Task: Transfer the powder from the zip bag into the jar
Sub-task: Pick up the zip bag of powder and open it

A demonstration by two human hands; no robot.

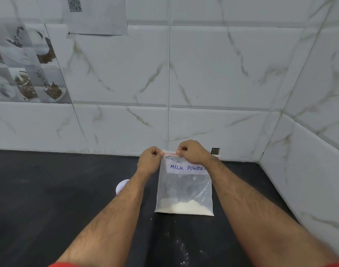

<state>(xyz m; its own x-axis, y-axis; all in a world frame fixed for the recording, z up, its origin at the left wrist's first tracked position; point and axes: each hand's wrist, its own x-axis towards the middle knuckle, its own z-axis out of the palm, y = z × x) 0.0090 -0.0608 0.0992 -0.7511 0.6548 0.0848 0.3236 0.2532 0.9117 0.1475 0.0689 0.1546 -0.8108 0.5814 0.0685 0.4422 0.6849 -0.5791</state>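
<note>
A clear zip bag (185, 191) labelled "MILK POWDER" stands upright on the black counter, with a little white powder (186, 208) heaped along its bottom. My left hand (150, 160) pinches the top left corner of the bag's zip strip. My right hand (191, 152) pinches the strip just right of it. Both hands hold the bag up by its top edge. A white round object (121, 185), maybe the jar or its lid, peeks out from behind my left forearm and is mostly hidden.
The black counter (49, 199) runs to a white marble-tiled wall behind and another tiled wall on the right, forming a corner. Traces of spilled powder (182, 253) lie on the counter near the front. A paper sheet (97, 16) hangs on the back wall.
</note>
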